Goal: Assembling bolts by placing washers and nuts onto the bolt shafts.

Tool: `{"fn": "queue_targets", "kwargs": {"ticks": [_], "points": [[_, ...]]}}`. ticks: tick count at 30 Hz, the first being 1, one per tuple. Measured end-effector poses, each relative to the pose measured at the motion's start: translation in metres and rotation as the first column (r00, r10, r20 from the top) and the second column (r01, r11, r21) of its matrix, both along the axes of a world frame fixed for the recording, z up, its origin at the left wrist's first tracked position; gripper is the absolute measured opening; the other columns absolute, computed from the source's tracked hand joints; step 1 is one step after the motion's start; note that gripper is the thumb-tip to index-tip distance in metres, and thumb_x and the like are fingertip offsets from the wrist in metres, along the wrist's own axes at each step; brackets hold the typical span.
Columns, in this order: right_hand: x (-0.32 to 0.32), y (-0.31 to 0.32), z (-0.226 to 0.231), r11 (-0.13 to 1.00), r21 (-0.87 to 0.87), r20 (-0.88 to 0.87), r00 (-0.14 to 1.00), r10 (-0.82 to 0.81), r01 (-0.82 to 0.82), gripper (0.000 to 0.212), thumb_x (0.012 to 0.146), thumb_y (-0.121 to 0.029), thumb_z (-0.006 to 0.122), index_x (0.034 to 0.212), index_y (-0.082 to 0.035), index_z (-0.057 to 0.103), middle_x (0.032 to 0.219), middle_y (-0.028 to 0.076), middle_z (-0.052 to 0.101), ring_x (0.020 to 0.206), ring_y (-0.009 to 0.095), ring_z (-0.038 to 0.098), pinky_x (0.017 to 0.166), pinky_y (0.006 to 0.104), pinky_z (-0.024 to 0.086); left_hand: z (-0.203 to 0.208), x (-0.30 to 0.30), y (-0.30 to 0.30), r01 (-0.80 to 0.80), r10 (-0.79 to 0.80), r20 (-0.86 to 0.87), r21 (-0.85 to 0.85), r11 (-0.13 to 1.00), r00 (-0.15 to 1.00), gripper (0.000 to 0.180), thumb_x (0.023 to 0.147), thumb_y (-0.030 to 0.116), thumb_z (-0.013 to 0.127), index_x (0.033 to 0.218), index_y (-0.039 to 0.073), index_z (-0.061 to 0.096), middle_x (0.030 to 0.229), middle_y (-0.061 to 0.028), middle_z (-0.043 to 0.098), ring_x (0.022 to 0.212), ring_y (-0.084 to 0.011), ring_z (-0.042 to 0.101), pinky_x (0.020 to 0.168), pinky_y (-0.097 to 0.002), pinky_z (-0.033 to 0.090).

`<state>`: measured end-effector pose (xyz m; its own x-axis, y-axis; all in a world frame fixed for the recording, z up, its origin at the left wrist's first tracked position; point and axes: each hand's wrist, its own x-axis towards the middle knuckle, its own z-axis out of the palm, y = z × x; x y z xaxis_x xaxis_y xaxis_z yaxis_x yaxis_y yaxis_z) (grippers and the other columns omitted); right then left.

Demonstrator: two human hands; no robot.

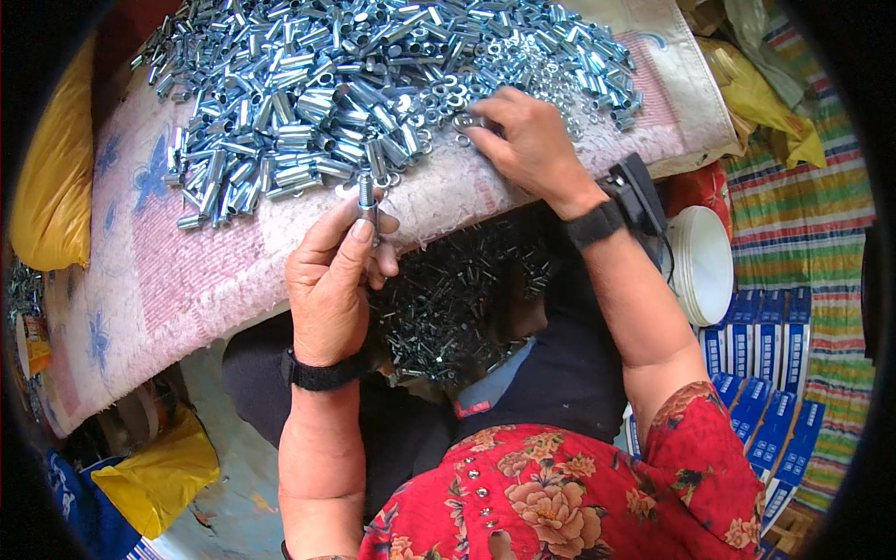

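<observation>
Upright in my left hand (331, 271) is a threaded bolt with a metal sleeve (366, 198) round its lower part, pinched between thumb and fingers with the thread pointing up. At the near edge of the heap, my right hand (537, 149) has thumb and forefinger closed on a small washer (465, 121), slightly blurred. A large heap of shiny metal sleeves (299, 107) spreads over the cloth-covered table (205, 289). Loose washers and nuts (527, 70) lie among them, mostly ahead of my right hand.
Below the table edge, between my knees, sits a dark pile of bolts (457, 299). A white bucket (702, 266) and blue-and-white boxes (770, 411) stand at my right on a striped sheet (793, 224). Yellow bags (56, 168) hang at the left.
</observation>
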<state>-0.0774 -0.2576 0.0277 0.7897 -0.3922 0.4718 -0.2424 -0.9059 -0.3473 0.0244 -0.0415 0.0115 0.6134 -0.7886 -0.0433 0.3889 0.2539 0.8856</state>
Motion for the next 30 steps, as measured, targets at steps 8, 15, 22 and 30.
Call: {"fn": "queue_targets", "kwargs": {"ticks": [8,15,22,30], "points": [[0.009,-0.007,-0.006,0.98,-0.2,-0.184,0.982,-0.048,0.011,0.011,0.075,-0.014,0.06,0.079,-0.004,0.061,0.077,0.011,0.058,0.071,0.029,0.058,0.062,0.0368,0.047,0.0,0.001,0.004,0.009,-0.011,0.061,0.027,1.0,0.998,0.03,0.088,0.012,0.052,0.114,-0.002,0.053,0.086,-0.0064,0.062,0.059,-0.0082,0.051,0.049,-0.0175,0.034],[0.012,-0.026,-0.005,0.973,-0.213,-0.118,0.991,0.063,-0.087,0.015,0.078,-0.016,0.06,0.073,-0.002,0.06,0.07,0.013,0.06,0.067,0.029,0.059,0.06,0.0354,0.047,-0.003,0.0,0.004,0.005,-0.005,0.022,-0.001,1.0,1.0,0.025,0.087,0.013,0.053,0.11,0.002,0.057,0.085,-0.0055,0.063,0.06,-0.0064,0.053,0.048,-0.0169,0.036],[0.008,-0.028,0.006,0.947,-0.246,0.163,0.972,-0.169,0.206,0.019,0.076,-0.017,0.064,0.065,-0.002,0.06,0.062,0.012,0.06,0.054,0.026,0.058,0.05,0.0335,0.045,-0.002,0.0,0.002,0.023,-0.023,0.018,-0.006,1.0,1.0,0.028,0.088,0.012,0.052,0.112,-0.001,0.055,0.086,-0.0069,0.063,0.059,-0.0074,0.052,0.049,-0.017,0.035],[-0.001,0.001,-0.009,0.91,-0.356,-0.083,0.978,0.194,-0.211,0.009,0.073,-0.012,0.064,0.077,-0.005,0.06,0.071,0.007,0.055,0.062,0.024,0.057,0.054,0.03,0.046,-0.002,-0.001,0.004,0.025,-0.026,0.035,0.008,1.0,0.999,0.027,0.087,0.012,0.053,0.111,0.0,0.056,0.086,-0.0077,0.064,0.06,-0.0073,0.054,0.049,-0.017,0.037]]}}
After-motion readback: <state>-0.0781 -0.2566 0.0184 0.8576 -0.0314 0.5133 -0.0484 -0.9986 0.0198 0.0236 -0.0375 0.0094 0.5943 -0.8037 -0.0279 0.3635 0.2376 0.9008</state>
